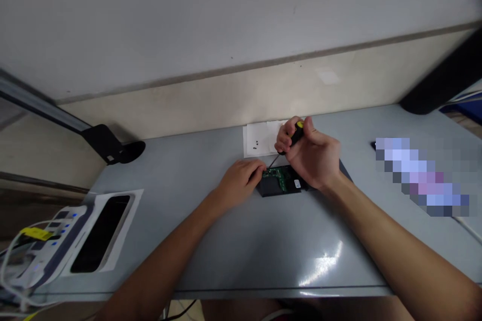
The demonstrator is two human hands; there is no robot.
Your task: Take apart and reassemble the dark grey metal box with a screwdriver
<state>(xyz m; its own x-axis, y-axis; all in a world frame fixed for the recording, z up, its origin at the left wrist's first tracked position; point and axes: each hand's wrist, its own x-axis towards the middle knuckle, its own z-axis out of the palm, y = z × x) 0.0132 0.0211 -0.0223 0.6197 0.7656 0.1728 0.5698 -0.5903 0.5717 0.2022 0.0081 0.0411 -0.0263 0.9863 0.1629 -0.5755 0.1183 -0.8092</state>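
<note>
A small black device with an exposed green circuit board lies near the middle of the grey table. My right hand is closed round a screwdriver with a black and yellow handle, its thin shaft slanting down to the board's left corner. My left hand rests on the table at the device's left edge, fingers curled against it. Behind the device lies a white sheet of paper with a few tiny dark screws on it.
A white power strip and an open white box with a dark inside sit at the near left corner. A black lamp base stands at the far left. A dark object leans at the far right. A wall rises just behind the table.
</note>
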